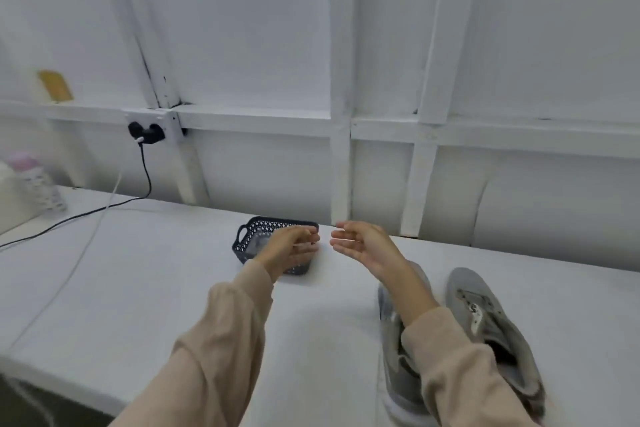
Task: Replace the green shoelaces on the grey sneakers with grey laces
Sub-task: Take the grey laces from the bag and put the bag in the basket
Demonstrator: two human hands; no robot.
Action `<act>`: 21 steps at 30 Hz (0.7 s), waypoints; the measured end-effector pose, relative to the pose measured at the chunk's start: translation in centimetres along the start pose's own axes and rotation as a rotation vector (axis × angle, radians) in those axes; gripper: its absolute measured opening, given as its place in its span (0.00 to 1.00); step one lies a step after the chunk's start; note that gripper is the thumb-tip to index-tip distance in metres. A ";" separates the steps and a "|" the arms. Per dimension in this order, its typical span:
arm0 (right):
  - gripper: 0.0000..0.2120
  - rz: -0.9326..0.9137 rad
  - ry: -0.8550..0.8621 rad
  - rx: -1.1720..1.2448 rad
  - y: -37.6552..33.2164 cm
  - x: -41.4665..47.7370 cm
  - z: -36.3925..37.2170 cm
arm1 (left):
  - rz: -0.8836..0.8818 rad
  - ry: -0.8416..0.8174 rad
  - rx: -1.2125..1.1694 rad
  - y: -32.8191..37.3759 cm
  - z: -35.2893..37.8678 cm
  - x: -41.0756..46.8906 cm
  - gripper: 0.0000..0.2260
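- A person's left hand (294, 248) and right hand (362, 246) hover open and empty near the back edge of the white counter (156, 270), the left over a dark mesh basket (247, 236).
- The grey sneakers (485, 322) lie at the counter's front right; the visible eyelets are bare, and no green lace shows.
- Unlacing appears done. The next move calls for fetching a grey lace, possibly from the basket, whose contents are blurred.

white table (156, 270) | dark perforated basket (243, 231), far edge, handle at left | white wall socket (165, 121) with black plug (143, 132) | black cable (148, 180) and white cable (86, 239) across table | tan object (55, 85) on wall ledge
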State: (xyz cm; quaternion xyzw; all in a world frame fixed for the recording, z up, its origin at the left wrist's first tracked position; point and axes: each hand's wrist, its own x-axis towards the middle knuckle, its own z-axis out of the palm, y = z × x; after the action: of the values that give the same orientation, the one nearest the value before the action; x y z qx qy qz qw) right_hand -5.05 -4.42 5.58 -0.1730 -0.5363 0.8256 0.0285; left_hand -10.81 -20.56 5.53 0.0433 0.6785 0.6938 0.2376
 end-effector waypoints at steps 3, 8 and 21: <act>0.07 0.054 -0.020 -0.046 0.7 3.7 3.3 | -0.014 0.115 0.039 1.0 -3.9 2.8 0.06; 0.02 0.100 0.011 -0.389 3.3 9.4 7.1 | -0.020 0.260 0.412 -0.4 -8.9 8.4 0.06; 0.14 -0.096 0.032 -1.592 7.6 17.2 8.9 | -0.123 0.282 1.293 -5.6 -10.8 16.3 0.15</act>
State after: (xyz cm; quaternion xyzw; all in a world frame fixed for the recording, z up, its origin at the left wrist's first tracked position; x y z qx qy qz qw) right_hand -22.91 -11.48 -2.37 -0.1299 -0.9713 0.1899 -0.0605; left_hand -27.80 -24.39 -4.98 0.0467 0.9839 0.1313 0.1119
